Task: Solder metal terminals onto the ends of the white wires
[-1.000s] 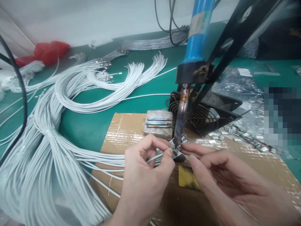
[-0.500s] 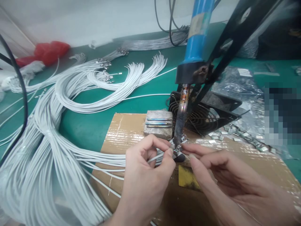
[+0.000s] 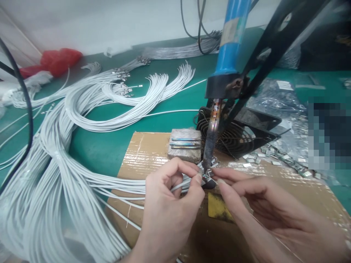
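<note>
A soldering iron with a blue handle (image 3: pixel 231 40) hangs in a black stand, its dark tip (image 3: pixel 208 153) pointing down between my hands. My left hand (image 3: pixel 172 201) pinches the end of a white cable (image 3: pixel 179 185) just left of the tip. A thin solder wire (image 3: pixel 274 237) runs across my right palm to the tip, and my right hand (image 3: pixel 263 204) pinches it between thumb and finger. The small part at the cable's end, under the tip, is too small to make out. More white cables (image 3: pixel 123 184) pass behind my left hand.
Cardboard (image 3: pixel 145 146) lies under the hands, bearing a grey block (image 3: pixel 183 155) with metal rods and a yellow piece (image 3: pixel 219 208). Behind the iron stands a black fan (image 3: pixel 233 137). Small boards (image 3: pixel 287 159) and plastic bags (image 3: pixel 276 98) lie right; bundled white cables (image 3: pixel 55 164) fill the left.
My right thumb has shifted slightly left, closer to the iron's tip, and more of the solder wire shows across the palm. My left hand is almost unmoved.
</note>
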A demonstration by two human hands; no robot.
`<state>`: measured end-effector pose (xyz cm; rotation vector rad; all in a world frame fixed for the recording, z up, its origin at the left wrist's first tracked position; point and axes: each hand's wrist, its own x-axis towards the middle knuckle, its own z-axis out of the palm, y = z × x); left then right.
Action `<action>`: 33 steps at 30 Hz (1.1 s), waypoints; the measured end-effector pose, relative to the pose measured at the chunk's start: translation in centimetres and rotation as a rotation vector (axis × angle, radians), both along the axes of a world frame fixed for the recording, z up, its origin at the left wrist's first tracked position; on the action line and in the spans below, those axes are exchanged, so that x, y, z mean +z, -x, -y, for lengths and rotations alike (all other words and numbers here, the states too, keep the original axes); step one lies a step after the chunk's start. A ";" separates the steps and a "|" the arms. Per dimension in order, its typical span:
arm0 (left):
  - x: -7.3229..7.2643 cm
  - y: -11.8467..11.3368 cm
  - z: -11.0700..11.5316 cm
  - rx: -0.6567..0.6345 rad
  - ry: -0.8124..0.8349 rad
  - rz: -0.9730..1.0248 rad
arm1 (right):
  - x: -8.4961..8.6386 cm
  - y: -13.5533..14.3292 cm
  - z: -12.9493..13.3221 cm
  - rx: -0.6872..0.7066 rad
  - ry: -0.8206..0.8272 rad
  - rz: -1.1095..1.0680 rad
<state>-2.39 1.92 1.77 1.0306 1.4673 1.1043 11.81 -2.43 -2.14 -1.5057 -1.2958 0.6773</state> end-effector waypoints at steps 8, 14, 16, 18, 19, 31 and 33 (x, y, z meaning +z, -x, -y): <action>0.0 -0.1 0.1 -0.017 0.048 0.017 | -0.2 0.1 0.1 0.003 0.014 0.008; -0.1 -0.2 0.3 -0.012 0.042 -0.033 | -0.3 0.3 -0.1 -0.013 0.002 -0.014; 0.0 -0.3 0.4 0.004 0.045 -0.052 | -0.2 0.4 -0.1 -0.022 -0.005 -0.018; 0.1 -0.4 0.3 0.014 0.036 -0.061 | -0.1 0.4 -0.1 -0.032 -0.015 -0.027; 0.1 -0.4 0.3 0.014 0.029 -0.066 | -0.1 0.4 -0.2 -0.033 -0.012 -0.030; -0.3 -0.4 0.5 0.015 -0.017 -0.050 | 0.1 0.3 0.1 -0.012 -0.005 -0.058; -0.4 -0.4 0.5 0.022 -0.007 -0.045 | 0.1 0.5 0.0 -0.032 0.001 -0.054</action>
